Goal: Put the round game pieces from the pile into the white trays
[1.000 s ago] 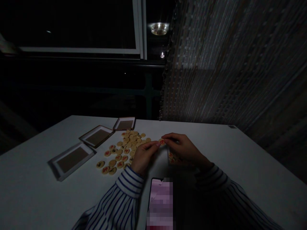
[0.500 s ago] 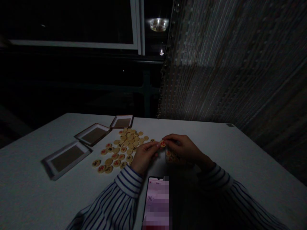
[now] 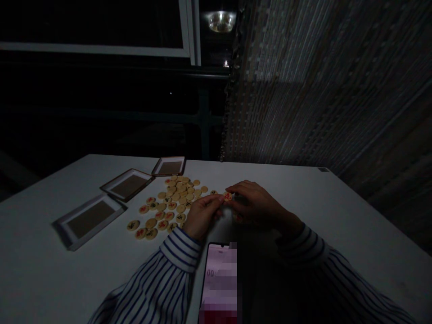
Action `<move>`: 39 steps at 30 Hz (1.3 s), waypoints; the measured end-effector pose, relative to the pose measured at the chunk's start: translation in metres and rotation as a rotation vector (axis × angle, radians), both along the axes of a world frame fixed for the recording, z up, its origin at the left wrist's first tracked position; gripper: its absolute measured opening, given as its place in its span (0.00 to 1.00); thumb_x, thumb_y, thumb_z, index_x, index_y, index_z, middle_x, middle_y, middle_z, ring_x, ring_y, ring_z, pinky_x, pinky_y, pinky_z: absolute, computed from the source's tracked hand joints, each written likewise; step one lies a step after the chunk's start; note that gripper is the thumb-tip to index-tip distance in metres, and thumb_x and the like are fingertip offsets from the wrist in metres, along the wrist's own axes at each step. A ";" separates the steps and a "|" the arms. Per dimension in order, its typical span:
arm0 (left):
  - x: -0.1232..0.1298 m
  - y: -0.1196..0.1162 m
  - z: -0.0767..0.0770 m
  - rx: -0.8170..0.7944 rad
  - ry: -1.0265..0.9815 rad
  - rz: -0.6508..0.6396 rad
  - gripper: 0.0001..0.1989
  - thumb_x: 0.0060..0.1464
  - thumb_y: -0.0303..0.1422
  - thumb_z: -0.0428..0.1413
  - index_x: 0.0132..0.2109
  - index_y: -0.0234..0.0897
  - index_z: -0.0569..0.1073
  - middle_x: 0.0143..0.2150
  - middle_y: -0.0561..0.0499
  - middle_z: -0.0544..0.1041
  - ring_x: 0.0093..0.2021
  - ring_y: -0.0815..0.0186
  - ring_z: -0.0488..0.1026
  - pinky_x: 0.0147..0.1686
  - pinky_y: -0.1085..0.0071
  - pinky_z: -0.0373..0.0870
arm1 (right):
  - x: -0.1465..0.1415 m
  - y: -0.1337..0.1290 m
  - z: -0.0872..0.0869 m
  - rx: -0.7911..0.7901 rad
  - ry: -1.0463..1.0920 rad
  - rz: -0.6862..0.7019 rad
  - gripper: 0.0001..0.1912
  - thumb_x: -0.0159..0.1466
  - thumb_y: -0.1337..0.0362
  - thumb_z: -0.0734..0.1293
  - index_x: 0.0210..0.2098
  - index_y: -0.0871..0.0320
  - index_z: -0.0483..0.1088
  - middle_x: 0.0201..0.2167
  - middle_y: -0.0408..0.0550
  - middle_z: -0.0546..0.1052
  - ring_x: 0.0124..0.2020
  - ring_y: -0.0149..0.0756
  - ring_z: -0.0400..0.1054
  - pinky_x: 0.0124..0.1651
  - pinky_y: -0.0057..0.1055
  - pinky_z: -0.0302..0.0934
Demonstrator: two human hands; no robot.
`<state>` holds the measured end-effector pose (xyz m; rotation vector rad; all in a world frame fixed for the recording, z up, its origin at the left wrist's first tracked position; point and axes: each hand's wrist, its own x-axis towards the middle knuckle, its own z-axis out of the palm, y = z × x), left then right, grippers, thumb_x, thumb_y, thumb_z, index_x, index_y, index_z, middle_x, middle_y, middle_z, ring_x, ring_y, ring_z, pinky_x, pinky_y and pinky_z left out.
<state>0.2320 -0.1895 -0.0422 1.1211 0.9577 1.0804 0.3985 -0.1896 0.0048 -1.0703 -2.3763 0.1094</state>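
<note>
Between the fingertips of both hands is a round wooden Chinese chess piece [image 3: 227,196] with a red character facing up. My left hand [image 3: 203,215] pinches its left edge. My right hand [image 3: 259,202] has thumb and fingers at its right edge. Under the right hand, partly hidden and in shadow, another red-marked chess piece [image 3: 238,218] shows. To the left of my hands spreads a pile of loose chess pieces [image 3: 175,196], some blank side up, others with red or black characters. My left hand covers part of that pile.
Three shallow open box parts stand at the left: a near tray [image 3: 89,220], a middle tray [image 3: 127,184] and a far tray [image 3: 168,166]. A lit phone [image 3: 219,279] lies in front of me on the white table [image 3: 337,234]. A bead curtain [image 3: 290,90] hangs behind.
The view has tilted slightly, so everything sits a little higher. My right hand's fingers have shifted over the piece, and its red character is turned differently. Both hands still hold it.
</note>
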 end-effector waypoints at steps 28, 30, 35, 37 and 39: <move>0.008 -0.007 -0.015 0.611 0.659 -0.077 0.11 0.48 0.32 0.52 0.39 0.38 0.74 0.38 0.46 0.74 0.39 0.62 0.69 0.40 0.68 0.63 | 0.032 0.011 0.003 -0.023 -0.129 -0.185 0.14 0.59 0.63 0.59 0.43 0.58 0.69 0.37 0.49 0.75 0.36 0.37 0.66 0.40 0.32 0.58; 0.009 -0.008 -0.014 0.652 0.700 -0.119 0.11 0.49 0.32 0.51 0.41 0.38 0.73 0.39 0.46 0.74 0.40 0.61 0.69 0.41 0.67 0.63 | 0.034 0.012 0.001 -0.036 -0.152 -0.194 0.14 0.59 0.62 0.58 0.42 0.58 0.69 0.36 0.49 0.75 0.36 0.36 0.67 0.39 0.32 0.57; 0.010 -0.008 -0.015 0.708 0.815 -0.183 0.13 0.51 0.33 0.49 0.43 0.38 0.72 0.41 0.45 0.73 0.43 0.60 0.68 0.44 0.65 0.62 | 0.039 0.015 -0.004 -0.075 -0.213 -0.224 0.14 0.60 0.61 0.57 0.41 0.57 0.70 0.33 0.48 0.75 0.34 0.36 0.67 0.36 0.30 0.57; 0.010 -0.009 -0.015 0.713 0.844 -0.193 0.14 0.51 0.33 0.49 0.44 0.37 0.72 0.43 0.44 0.73 0.44 0.60 0.68 0.45 0.65 0.62 | 0.040 0.016 -0.006 -0.075 -0.241 -0.239 0.14 0.60 0.61 0.57 0.40 0.57 0.70 0.33 0.49 0.75 0.33 0.36 0.67 0.35 0.30 0.56; 0.010 -0.009 -0.015 0.724 0.872 -0.209 0.14 0.52 0.32 0.49 0.45 0.37 0.71 0.43 0.43 0.73 0.44 0.60 0.67 0.45 0.65 0.62 | 0.040 0.016 -0.008 -0.071 -0.269 -0.254 0.14 0.60 0.60 0.57 0.40 0.57 0.70 0.32 0.49 0.76 0.33 0.37 0.68 0.35 0.30 0.56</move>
